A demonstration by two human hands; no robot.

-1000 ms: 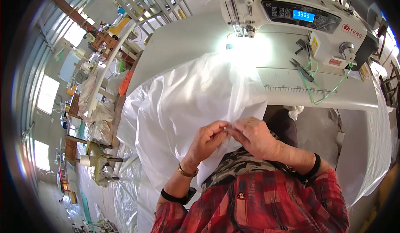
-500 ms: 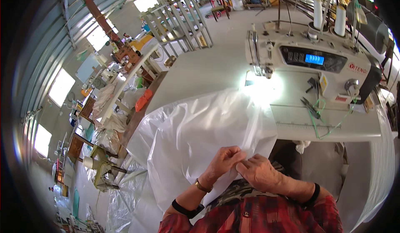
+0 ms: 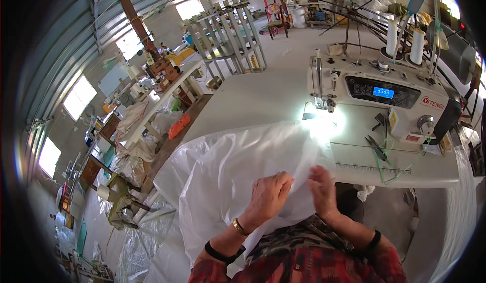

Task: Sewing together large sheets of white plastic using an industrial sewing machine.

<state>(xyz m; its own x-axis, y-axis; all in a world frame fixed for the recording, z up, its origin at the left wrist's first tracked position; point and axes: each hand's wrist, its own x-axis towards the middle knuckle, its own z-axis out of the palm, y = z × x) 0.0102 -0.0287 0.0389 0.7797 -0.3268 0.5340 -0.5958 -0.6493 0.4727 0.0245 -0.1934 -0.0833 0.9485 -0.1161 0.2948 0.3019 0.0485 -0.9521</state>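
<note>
A translucent white plastic sheet (image 3: 217, 166) hangs over the near edge of the sewing machine table and runs up to the lit needle area. My left hand (image 3: 271, 197) is closed, its fingers pinched on the sheet near the edge towards me. To its right, my right hand (image 3: 322, 192) is raised beside the sheet's right border; motion smears its fingers, so I cannot make out whether it holds anything. The sewing machine (image 3: 379, 88) stands at the right, its bright lamp hiding the needle and presser foot.
Small thread snips (image 3: 377, 148) and green cord (image 3: 387, 171) lie on the table (image 3: 243, 98) right of the sheet. White thread cones (image 3: 416, 47) stand behind the machine. A metal rack (image 3: 228, 40) is at the back, and a wooden stool (image 3: 121, 202) stands at the left.
My hands, close together before, have come apart. The right one has risen and turned upwards; the left has turned and stayed near the sheet. The whole view has shifted slightly.
</note>
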